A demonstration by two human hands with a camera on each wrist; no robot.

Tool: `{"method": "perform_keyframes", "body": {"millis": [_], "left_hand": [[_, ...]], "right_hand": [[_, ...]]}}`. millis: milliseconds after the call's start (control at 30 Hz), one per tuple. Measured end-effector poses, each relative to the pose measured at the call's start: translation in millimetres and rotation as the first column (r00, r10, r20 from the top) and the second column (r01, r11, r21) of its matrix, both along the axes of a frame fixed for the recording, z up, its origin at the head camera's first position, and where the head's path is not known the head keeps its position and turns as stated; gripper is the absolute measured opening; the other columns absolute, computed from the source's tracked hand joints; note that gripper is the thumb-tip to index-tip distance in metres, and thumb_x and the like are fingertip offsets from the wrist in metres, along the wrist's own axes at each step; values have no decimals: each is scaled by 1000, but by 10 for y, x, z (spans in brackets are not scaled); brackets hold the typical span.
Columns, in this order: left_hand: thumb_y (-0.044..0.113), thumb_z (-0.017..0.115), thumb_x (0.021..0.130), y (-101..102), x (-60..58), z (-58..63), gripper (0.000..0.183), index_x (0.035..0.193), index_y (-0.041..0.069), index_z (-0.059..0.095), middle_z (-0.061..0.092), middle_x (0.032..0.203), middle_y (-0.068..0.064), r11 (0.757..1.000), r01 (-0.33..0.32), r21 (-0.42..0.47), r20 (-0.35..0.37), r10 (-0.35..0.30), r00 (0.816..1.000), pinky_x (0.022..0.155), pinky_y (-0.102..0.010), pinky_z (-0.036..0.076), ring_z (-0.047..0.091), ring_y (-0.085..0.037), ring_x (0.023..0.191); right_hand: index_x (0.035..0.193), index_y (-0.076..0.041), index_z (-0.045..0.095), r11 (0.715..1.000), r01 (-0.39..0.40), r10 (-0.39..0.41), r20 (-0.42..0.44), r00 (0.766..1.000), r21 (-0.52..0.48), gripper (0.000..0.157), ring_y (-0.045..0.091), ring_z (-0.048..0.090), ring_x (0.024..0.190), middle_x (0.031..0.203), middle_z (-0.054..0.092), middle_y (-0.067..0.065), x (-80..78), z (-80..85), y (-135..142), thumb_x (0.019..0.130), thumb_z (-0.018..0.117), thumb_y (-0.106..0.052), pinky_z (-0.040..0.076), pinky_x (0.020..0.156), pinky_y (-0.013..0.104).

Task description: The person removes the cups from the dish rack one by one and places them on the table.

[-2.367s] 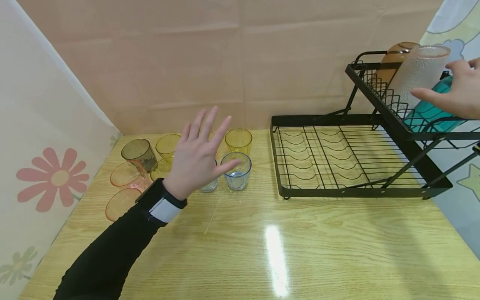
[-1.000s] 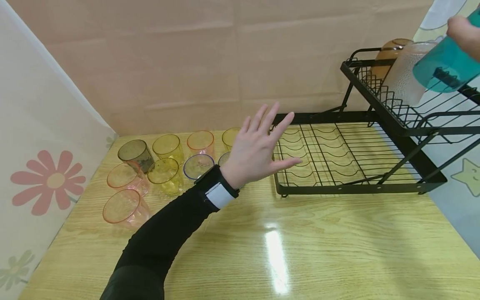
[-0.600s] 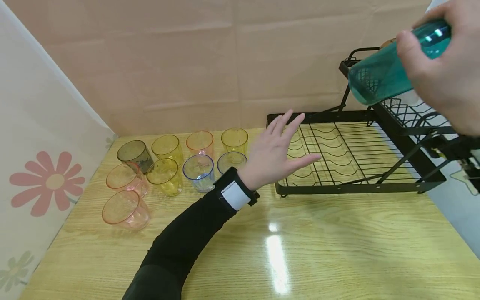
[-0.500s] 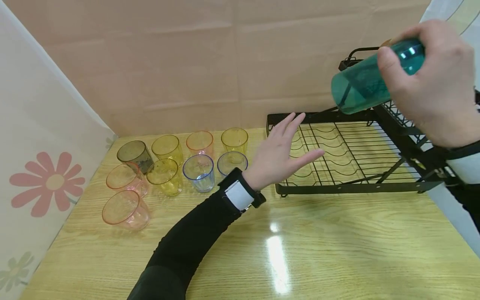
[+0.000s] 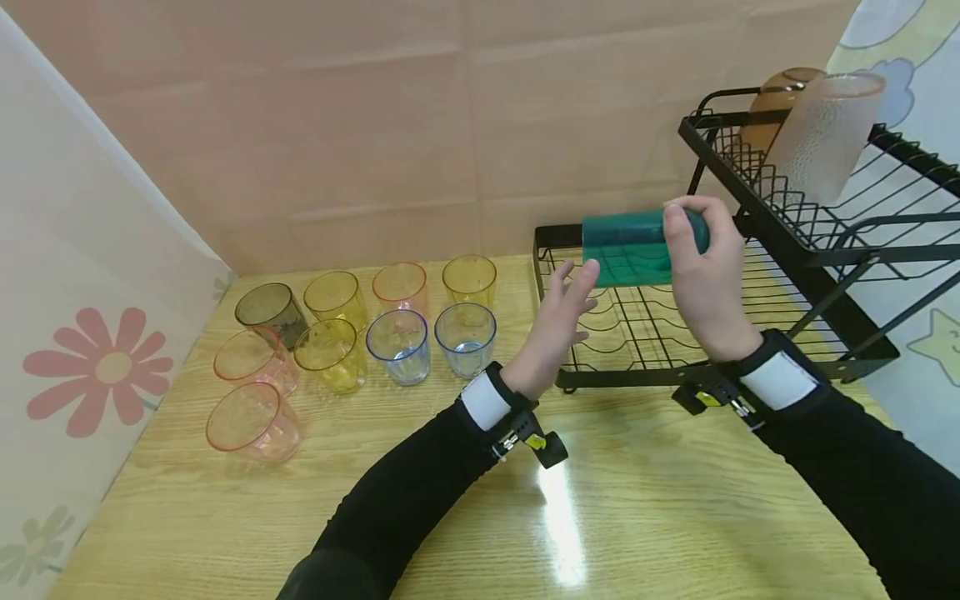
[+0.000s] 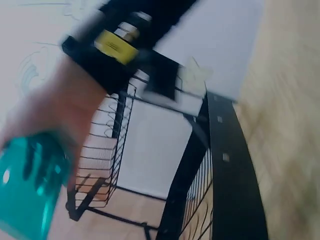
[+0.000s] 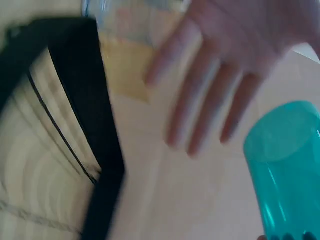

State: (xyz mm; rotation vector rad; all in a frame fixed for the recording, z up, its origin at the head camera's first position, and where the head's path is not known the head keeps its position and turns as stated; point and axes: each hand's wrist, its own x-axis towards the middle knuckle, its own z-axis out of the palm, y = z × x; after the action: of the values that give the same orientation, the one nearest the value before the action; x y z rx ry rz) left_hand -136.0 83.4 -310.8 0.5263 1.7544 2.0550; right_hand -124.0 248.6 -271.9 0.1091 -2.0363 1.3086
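A teal plastic tumbler [image 5: 626, 250] lies on its side in the air over the lower tier of the black dish rack [image 5: 637, 380]. My right hand [image 5: 708, 279] grips its base end, so its mouth points left. Just below that mouth, my left hand [image 5: 551, 333] reaches up with fingers spread and holds nothing. The right wrist view shows the left hand [image 7: 235, 70] with its fingers apart, beside the teal tumbler [image 7: 287, 170]. In the left wrist view the right hand [image 6: 55, 110] wraps the tumbler's end, blurred.
Yellow, pink, grey and blue-rimmed glasses stand at the left, among them a blue-rimmed glass [image 5: 466, 342] near my left wrist and a pink glass [image 5: 255, 423]. On the rack's upper tier [image 5: 832, 254] sit a frosted tumbler [image 5: 828, 137] and an amber glass [image 5: 765, 108] behind it.
My right hand has taken the teal tumbler off the upper tier and brought it left and down over the lower tier. My left hand has moved right, toward the tumbler's mouth.
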Motion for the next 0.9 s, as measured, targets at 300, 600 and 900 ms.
{"method": "perform_keyframes", "body": {"millis": [300, 600, 900], "left_hand": [[57, 40, 97, 6, -15, -9, 61, 139, 13, 39, 42, 132, -10, 962, -187, 198, 202, 147, 968, 94, -68, 36, 41, -34, 123], [56, 54, 93, -27, 27, -61, 50, 104, 8, 62, 59, 97, -7, 890, -388, 238, 248, 331, 910, 68, -34, 51, 57, -20, 86], [41, 51, 100, -139, 40, -54, 38, 92, 6, 62, 58, 85, -4, 872, -402, 279, 171, 367, 914, 65, -27, 47, 55, -15, 77]], "right_hand": [[117, -1, 52, 990, -73, 79, 45, 996, -117, 28, 17, 46, 79, 95, 47, -2, 61, -463, -238, 101, 47, -23, 41, 63, 23], [125, -2, 46, 969, -167, 165, -28, 986, -182, 35, 21, 46, 99, 115, 47, 3, 176, -700, -509, 99, 50, -25, 41, 77, 30], [129, -5, 41, 950, -288, 279, -86, 956, -119, 41, 24, 46, 101, 122, 42, 5, 248, -726, -569, 100, 52, -32, 44, 77, 27]]}}
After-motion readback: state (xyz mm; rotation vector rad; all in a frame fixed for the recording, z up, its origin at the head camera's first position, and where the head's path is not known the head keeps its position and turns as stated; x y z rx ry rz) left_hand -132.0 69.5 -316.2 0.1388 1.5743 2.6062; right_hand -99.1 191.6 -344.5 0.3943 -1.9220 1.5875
